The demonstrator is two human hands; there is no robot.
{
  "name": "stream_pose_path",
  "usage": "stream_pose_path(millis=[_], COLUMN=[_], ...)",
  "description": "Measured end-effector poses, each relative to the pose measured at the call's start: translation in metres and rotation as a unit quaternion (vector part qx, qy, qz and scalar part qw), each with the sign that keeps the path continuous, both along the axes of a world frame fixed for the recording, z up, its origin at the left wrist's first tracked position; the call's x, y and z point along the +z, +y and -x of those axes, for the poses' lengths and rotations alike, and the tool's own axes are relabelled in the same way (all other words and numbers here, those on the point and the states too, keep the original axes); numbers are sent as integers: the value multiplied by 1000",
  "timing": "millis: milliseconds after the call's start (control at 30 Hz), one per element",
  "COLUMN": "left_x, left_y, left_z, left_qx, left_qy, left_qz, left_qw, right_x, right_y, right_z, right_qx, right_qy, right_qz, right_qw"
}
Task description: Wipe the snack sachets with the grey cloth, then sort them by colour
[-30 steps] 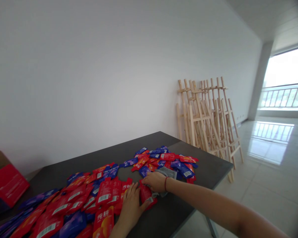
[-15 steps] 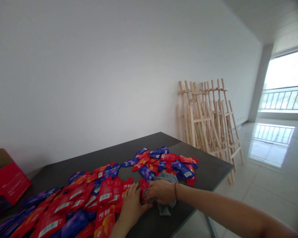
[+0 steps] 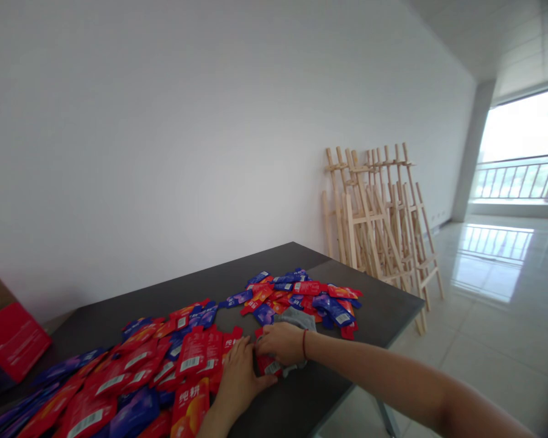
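In the head view, my right hand (image 3: 284, 342) has its fingers bunched around a grey cloth (image 3: 307, 319) and presses it onto a red pouch (image 3: 270, 366) lying flat on the table. Part of the cloth hangs out behind and below the hand, and the pouch's upper part is covered. Fingers stretched out, my left hand (image 3: 240, 372) rests flat just left of that pouch, its thumb at the lower edge. Beneath the left fingertips is the edge of another red pouch (image 3: 232, 338) with white print.
A big spread of red and blue pouches (image 3: 139, 359) covers the table's left side. A second pile (image 3: 296, 292) lies beyond my right hand. An opened red box (image 3: 13, 340) stands at far left. Wooden easels (image 3: 374, 219) lean at the wall past the dark table (image 3: 296, 255).
My right hand has moved up along the pouch with the cloth, uncovering its lower part with the barcode. My left hand stays in nearly the same place. The view has shifted slightly.
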State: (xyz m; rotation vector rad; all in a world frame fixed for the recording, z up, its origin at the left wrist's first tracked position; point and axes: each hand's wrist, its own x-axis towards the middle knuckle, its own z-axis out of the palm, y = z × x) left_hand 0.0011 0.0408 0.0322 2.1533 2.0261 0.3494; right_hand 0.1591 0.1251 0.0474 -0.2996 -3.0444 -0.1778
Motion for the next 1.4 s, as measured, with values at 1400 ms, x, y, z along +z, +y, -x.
stream_pose_path(millis=[1400], left_x=[20], left_y=[20], left_z=[-25], left_qx=[1], left_qy=[135], left_qz=[5], left_qw=[991], right_x=[-26], right_y=[6], right_z=[-7], right_qx=[-364], right_qy=[198], right_qz=[69], right_qw=[908])
